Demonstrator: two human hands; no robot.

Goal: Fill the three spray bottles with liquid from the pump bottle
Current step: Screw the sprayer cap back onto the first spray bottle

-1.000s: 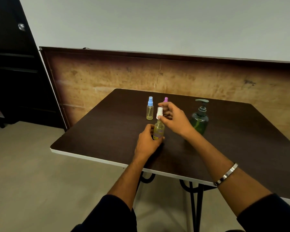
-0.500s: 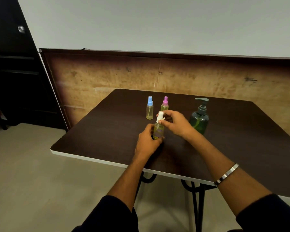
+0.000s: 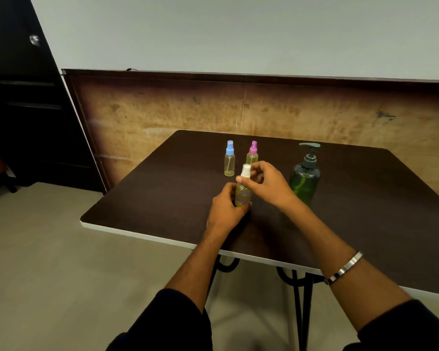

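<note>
Dark tabletop [image 3: 162, 198]; wood-panelled wall [image 3: 162, 115] behind, beige floor [image 3: 48, 262]. Three spray bottles, one pump bottle [image 3: 305, 179]. Left hand [image 3: 226, 211] gripped white-capped bottle [image 3: 243, 193]; right hand [image 3: 269, 184] fingers pinched its cap. Blue-capped bottle [image 3: 229, 159] and pink-capped bottle [image 3: 252, 154] stood just beyond the fingers.

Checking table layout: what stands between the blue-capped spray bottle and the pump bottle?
In the head view, the pink-capped spray bottle stands between the blue-capped spray bottle and pump bottle.

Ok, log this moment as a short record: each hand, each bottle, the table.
left hand: grips white-capped bottle body
right hand: pinches its white cap
blue-capped bottle: upright, untouched, behind the hands
pink-capped bottle: upright beside the blue one
pump bottle: green, upright, right of the hands
table: dark top
</note>
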